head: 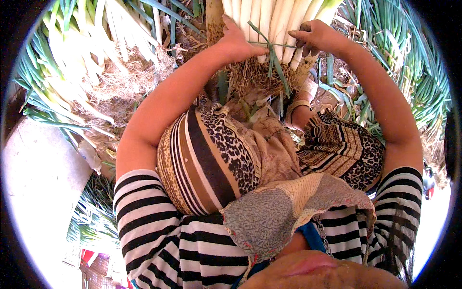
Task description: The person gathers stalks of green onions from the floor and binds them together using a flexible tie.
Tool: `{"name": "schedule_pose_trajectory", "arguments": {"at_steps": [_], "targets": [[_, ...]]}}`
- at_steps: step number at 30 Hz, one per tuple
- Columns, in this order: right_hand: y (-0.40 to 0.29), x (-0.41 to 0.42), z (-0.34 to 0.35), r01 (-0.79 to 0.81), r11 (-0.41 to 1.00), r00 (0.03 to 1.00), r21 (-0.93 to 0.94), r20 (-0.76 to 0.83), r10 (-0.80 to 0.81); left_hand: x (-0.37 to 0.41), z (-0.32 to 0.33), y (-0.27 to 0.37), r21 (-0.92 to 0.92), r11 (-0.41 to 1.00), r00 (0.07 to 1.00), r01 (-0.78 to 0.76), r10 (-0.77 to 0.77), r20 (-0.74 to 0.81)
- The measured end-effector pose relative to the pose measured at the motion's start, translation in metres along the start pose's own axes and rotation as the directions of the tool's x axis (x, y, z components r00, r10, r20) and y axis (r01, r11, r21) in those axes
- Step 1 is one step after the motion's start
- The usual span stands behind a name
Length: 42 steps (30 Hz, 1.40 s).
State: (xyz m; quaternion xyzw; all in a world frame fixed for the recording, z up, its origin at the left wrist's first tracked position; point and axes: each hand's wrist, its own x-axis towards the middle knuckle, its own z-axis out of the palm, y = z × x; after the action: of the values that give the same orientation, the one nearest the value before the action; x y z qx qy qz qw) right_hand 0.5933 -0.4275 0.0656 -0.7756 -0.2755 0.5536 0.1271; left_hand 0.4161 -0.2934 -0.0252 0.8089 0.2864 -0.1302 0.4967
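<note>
A bunch of long green onions (278,25) lies before me, white stalks side by side with the roots (260,77) towards me. A narrow green leaf band (272,54) crosses the stalks near the root end, its loose ends hanging over the roots. My left hand (236,41) grips the bunch's left side, the thumb stretched across the front by the band's crossing. Around the right side curl the fingers of my right hand (316,38), near the band's right end. Some of its fingertips are hidden behind the stalks.
Loose green onions with tangled roots (119,83) are heaped on the left. Another green onion heap (415,65) lies at right. Leaf scraps (341,95) litter the ground by my foot (301,112). A clear plastic bottle (89,155) lies at left; crates (97,269) stand lower left.
</note>
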Motion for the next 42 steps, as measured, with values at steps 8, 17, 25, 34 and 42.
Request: {"name": "schedule_pose_trajectory", "arguments": {"at_steps": [8,17,25,34,42], "targets": [[-0.023,0.007,0.016,0.140,0.987,0.990,0.084,0.014,-0.142,-0.009,-0.015,-0.004,-0.191,0.981,0.996,-0.024,0.040,0.084],[-0.026,0.029,0.012,0.188,0.976,0.980,-0.110,0.081,-0.180,-0.010,0.009,0.014,0.020,0.998,0.992,0.052,-0.049,-0.118],[0.022,0.033,0.001,0.466,0.790,0.861,-0.399,-0.001,-0.508,-0.008,0.012,0.026,0.267,0.961,0.989,0.074,-0.036,-0.142],[0.119,-0.075,-0.021,0.192,0.837,0.881,-0.512,-0.286,-0.377,-0.020,-0.024,0.020,0.146,0.989,0.991,-0.010,0.029,-0.128],[0.155,-0.150,0.012,0.059,0.997,0.979,0.058,-0.201,-0.046,-0.127,-0.066,-0.028,-0.091,0.994,0.900,0.056,-0.090,-0.427]]}}
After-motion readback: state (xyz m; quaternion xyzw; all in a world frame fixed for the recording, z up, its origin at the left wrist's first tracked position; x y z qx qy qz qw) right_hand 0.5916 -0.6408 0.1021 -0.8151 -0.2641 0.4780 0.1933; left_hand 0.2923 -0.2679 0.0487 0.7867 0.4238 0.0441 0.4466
